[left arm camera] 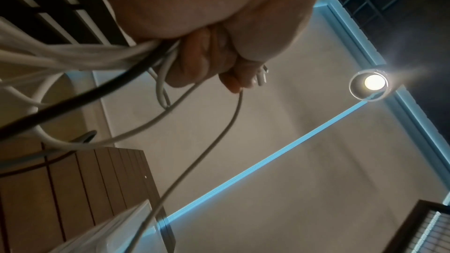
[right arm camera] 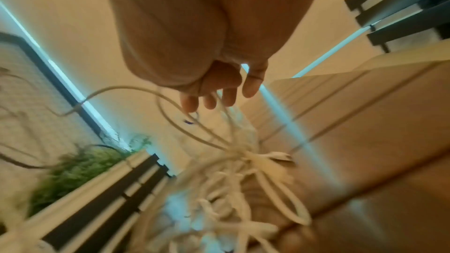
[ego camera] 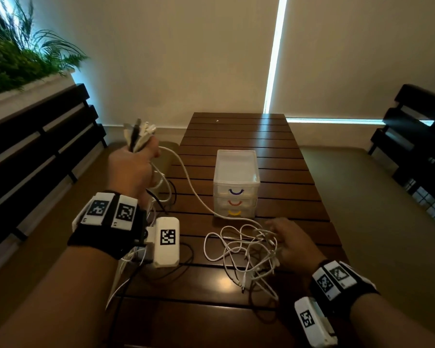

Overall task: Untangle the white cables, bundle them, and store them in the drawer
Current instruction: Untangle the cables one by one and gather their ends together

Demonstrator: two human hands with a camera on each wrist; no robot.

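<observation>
Nearest on the dark slatted wooden bench (ego camera: pixel 236 280), the right hand (ego camera: pixel 290 244) rests with loose, spread fingers on a tangle of white cables (ego camera: pixel 246 249), while the left hand (ego camera: pixel 131 167) is raised and clenched around a bundle of cable ends (ego camera: pixel 138 133). Behind the tangle stands a clear 3-drawer unit (ego camera: pixel 236 184), all drawers closed. Farther off are dark slatted benches (ego camera: pixel 43 136) at both sides, a planter of greenery (ego camera: pixel 18 59) at the left, and pale window blinds (ego camera: pixel 186 54).

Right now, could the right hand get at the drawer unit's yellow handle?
Probably yes. The right hand hovers open over the tangled white cables, just before the yellow handle on the bottom drawer. Nothing stands between; only one taut cable passes the unit's front.
</observation>
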